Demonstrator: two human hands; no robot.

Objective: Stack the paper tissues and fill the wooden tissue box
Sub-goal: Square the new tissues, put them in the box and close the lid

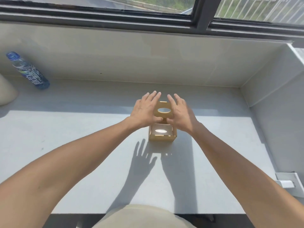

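A small wooden tissue box stands on the grey sill in the middle of the view, its top uncovered. White paper tissues lie stacked inside it, lit by an oval patch of sun. Just above the box I hold the wooden lid, which has an oval hole and is tilted up at its far side. My left hand grips the lid's left edge, thumb under it and fingers spread. On the lid's right edge sits my right hand, gripping the same way.
A blue-labelled plastic water bottle stands at the far left by the wall, beside a pale rounded object. A white wall fitting sits at the right edge. The sill ends at a window wall behind and a side wall to the right.
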